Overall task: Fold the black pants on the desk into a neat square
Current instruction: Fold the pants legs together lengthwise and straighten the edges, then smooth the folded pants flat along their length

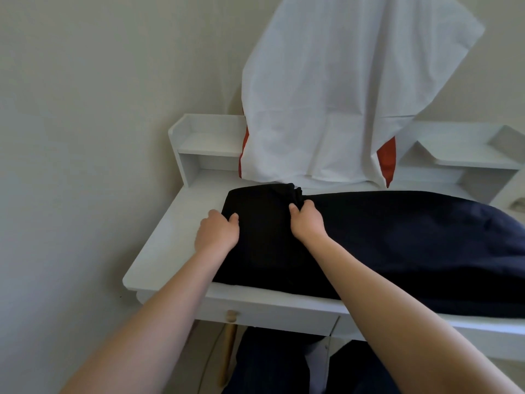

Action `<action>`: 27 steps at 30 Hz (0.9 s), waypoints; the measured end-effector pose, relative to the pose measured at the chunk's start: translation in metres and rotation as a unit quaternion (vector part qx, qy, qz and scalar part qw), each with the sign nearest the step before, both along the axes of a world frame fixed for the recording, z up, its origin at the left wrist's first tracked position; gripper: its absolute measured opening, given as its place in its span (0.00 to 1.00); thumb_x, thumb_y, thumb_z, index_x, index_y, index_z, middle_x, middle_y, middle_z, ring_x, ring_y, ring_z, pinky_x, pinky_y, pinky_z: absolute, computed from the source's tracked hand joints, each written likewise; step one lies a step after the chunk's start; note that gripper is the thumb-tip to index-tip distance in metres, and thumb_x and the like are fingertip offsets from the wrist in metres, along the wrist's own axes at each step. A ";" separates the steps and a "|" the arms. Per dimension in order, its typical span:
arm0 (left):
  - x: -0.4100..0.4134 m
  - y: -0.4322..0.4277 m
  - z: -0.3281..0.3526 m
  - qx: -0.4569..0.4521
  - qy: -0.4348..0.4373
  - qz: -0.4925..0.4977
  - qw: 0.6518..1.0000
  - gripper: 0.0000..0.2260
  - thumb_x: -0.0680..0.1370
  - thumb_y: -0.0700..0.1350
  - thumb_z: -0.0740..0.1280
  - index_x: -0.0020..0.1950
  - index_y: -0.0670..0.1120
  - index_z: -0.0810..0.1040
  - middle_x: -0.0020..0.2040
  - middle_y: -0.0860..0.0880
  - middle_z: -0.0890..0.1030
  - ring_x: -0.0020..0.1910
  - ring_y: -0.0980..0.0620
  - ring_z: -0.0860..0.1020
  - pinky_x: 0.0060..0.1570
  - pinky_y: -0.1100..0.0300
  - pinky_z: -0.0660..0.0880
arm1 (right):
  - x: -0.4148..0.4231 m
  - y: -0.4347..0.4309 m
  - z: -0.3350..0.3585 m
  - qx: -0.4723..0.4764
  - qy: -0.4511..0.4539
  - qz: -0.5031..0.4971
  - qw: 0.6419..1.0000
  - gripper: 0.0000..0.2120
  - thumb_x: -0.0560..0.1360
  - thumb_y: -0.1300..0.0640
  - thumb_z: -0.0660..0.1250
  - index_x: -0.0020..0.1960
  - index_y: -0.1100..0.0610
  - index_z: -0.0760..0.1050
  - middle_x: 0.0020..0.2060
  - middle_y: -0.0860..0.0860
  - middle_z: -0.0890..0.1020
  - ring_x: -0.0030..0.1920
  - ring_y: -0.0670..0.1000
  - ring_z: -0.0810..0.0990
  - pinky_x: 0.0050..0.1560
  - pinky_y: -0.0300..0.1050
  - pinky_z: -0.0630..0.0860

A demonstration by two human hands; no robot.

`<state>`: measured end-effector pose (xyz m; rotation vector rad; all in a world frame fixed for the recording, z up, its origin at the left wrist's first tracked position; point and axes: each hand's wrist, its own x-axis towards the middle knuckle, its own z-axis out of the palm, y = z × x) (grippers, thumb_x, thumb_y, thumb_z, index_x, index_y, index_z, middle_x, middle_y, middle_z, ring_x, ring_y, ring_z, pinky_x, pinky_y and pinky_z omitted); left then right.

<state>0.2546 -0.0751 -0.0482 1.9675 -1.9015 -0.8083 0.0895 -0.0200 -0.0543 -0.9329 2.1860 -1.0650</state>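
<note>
The black pants [397,245] lie spread across the white desk [167,231], running from the left part of the top to the right edge of the view. My left hand [217,233] grips the pants' left edge, thumb on top of the cloth. My right hand [306,220] pinches a bunched fold of the fabric near the far edge. The cloth between the two hands looks like a folded-over layer. Both forearms reach in from the bottom of the view.
A white sheet [341,95] hangs over something red [387,163] at the back of the desk. White shelves [210,140] rise at the back left and right. A drawer with a wooden knob [231,315] sits under the front edge. The wall is close on the left.
</note>
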 end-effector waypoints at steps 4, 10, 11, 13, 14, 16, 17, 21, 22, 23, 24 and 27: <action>-0.006 -0.009 0.000 0.008 -0.022 -0.019 1.000 0.24 0.81 0.59 0.56 0.65 0.40 0.70 0.56 0.42 0.78 0.54 0.43 0.77 0.43 0.55 0.70 | 0.001 0.002 -0.003 0.064 0.175 0.033 0.982 0.17 0.83 0.54 0.56 0.66 0.64 0.62 0.46 0.57 0.80 0.38 0.53 0.74 0.36 0.47 0.70; -0.016 -0.010 -0.003 0.001 -0.039 -0.017 0.999 0.22 0.82 0.58 0.56 0.63 0.40 0.69 0.51 0.44 0.77 0.46 0.45 0.74 0.41 0.54 0.69 | -0.001 0.011 -0.007 0.131 0.265 0.053 0.954 0.30 0.82 0.49 0.57 0.77 0.62 0.50 0.65 0.60 0.71 0.55 0.59 0.77 0.41 0.47 0.71; -0.017 -0.009 -0.005 -0.017 -0.033 -0.011 0.999 0.20 0.82 0.57 0.58 0.61 0.40 0.69 0.48 0.45 0.76 0.44 0.45 0.73 0.41 0.53 0.70 | 0.001 0.014 -0.010 0.136 0.302 0.050 0.942 0.32 0.81 0.47 0.57 0.78 0.61 0.50 0.69 0.60 0.67 0.61 0.60 0.74 0.48 0.49 0.71; -0.016 -0.007 -0.007 -0.061 -0.021 0.000 0.998 0.16 0.82 0.54 0.60 0.58 0.41 0.69 0.43 0.46 0.75 0.41 0.46 0.73 0.39 0.53 0.70 | 0.004 0.018 -0.017 0.133 0.344 0.047 0.928 0.35 0.80 0.44 0.55 0.79 0.59 0.47 0.73 0.58 0.62 0.70 0.60 0.64 0.65 0.57 0.65; -0.013 -0.007 -0.007 -0.084 -0.017 0.001 0.996 0.15 0.82 0.53 0.60 0.57 0.41 0.69 0.41 0.47 0.73 0.40 0.46 0.73 0.38 0.53 0.70 | 0.007 0.017 -0.019 0.134 0.332 0.051 0.932 0.35 0.80 0.42 0.54 0.79 0.57 0.45 0.75 0.57 0.59 0.73 0.60 0.60 0.69 0.61 0.60; -0.007 -0.009 -0.004 -0.127 -0.014 -0.003 0.992 0.13 0.82 0.52 0.60 0.56 0.41 0.69 0.40 0.48 0.73 0.38 0.47 0.73 0.37 0.54 0.69 | 0.013 0.012 -0.020 0.136 0.291 0.060 0.945 0.35 0.81 0.41 0.52 0.79 0.55 0.42 0.77 0.56 0.56 0.76 0.60 0.55 0.72 0.66 0.52; -0.002 -0.011 -0.002 -0.144 -0.013 -0.005 0.989 0.13 0.82 0.51 0.60 0.57 0.42 0.69 0.41 0.48 0.74 0.38 0.47 0.73 0.36 0.54 0.68 | 0.018 0.007 -0.019 0.135 0.279 0.062 0.949 0.35 0.81 0.41 0.51 0.79 0.54 0.41 0.78 0.56 0.55 0.77 0.61 0.53 0.72 0.68 0.49; 0.022 -0.023 0.003 -0.174 -0.028 -0.001 0.984 0.13 0.82 0.52 0.60 0.57 0.42 0.69 0.42 0.47 0.76 0.38 0.48 0.73 0.35 0.54 0.68 | 0.044 -0.009 -0.014 0.128 0.260 0.066 0.955 0.35 0.81 0.42 0.51 0.79 0.54 0.39 0.79 0.56 0.52 0.78 0.61 0.51 0.72 0.70 0.47; 0.030 -0.027 0.002 -0.174 -0.034 0.003 0.984 0.13 0.82 0.52 0.60 0.56 0.42 0.69 0.43 0.46 0.76 0.38 0.47 0.73 0.35 0.54 0.68 | 0.051 -0.013 -0.014 0.127 0.259 0.073 0.955 0.34 0.81 0.42 0.51 0.79 0.54 0.39 0.79 0.55 0.52 0.78 0.61 0.50 0.72 0.70 0.47; 0.039 -0.031 0.002 -0.173 -0.039 0.007 0.984 0.13 0.82 0.52 0.60 0.56 0.41 0.70 0.43 0.46 0.77 0.38 0.47 0.73 0.36 0.53 0.67 | 0.059 -0.017 -0.014 0.127 0.258 0.082 0.954 0.34 0.81 0.42 0.51 0.79 0.54 0.39 0.79 0.55 0.51 0.78 0.61 0.50 0.72 0.71 0.47; 0.048 -0.033 0.001 -0.172 -0.043 0.011 0.984 0.14 0.82 0.52 0.60 0.56 0.41 0.70 0.44 0.45 0.77 0.39 0.47 0.72 0.37 0.53 0.67 | 0.066 -0.021 -0.014 0.128 0.257 0.091 0.954 0.34 0.81 0.42 0.51 0.79 0.54 0.39 0.79 0.55 0.51 0.78 0.61 0.50 0.72 0.70 0.47; 0.075 -0.043 -0.004 -0.170 -0.041 0.016 0.984 0.15 0.82 0.52 0.60 0.59 0.41 0.70 0.49 0.44 0.79 0.45 0.43 0.77 0.42 0.50 0.71 | 0.091 -0.033 -0.014 0.130 0.254 0.107 0.952 0.35 0.81 0.43 0.52 0.79 0.54 0.39 0.79 0.55 0.50 0.78 0.61 0.49 0.72 0.71 0.45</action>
